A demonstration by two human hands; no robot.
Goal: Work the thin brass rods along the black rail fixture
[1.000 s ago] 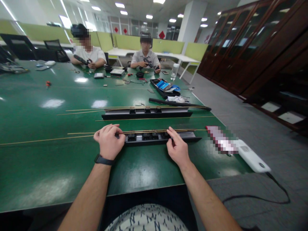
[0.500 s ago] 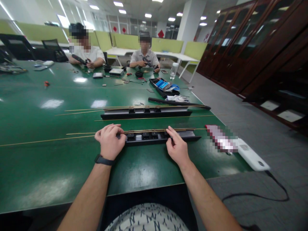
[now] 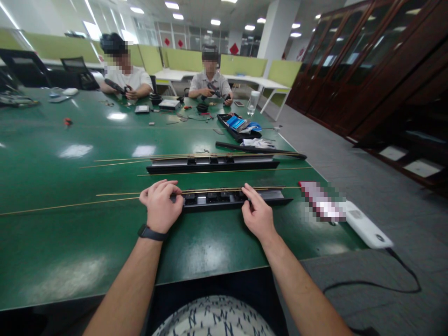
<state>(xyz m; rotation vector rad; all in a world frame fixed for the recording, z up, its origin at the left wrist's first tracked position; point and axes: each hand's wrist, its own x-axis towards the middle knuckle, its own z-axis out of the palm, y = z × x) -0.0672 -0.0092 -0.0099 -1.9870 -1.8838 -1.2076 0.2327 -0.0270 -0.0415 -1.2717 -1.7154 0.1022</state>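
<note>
A long black power strip housing [image 3: 224, 199] lies across the green table [image 3: 70, 233] in front of me. My left hand [image 3: 161, 207], a dark watch on its wrist, is curled over the housing's left end with the fingers bent down onto it. My right hand [image 3: 258, 213] presses its fingers on the housing right of the sockets. Thin brass strips [image 3: 115, 193] run along the housing's far edge and out to the left, under both sets of fingertips.
A second black housing [image 3: 212, 164] with more brass strips lies farther back. A white power strip [image 3: 364, 229] with a black cable hangs off the right edge. A black tray [image 3: 238, 127] and a bottle [image 3: 254, 103] stand beyond. Two people work at the far end.
Almost nothing differs; my left hand has shifted slightly to the right along the housing. The right hand stays in place.
</note>
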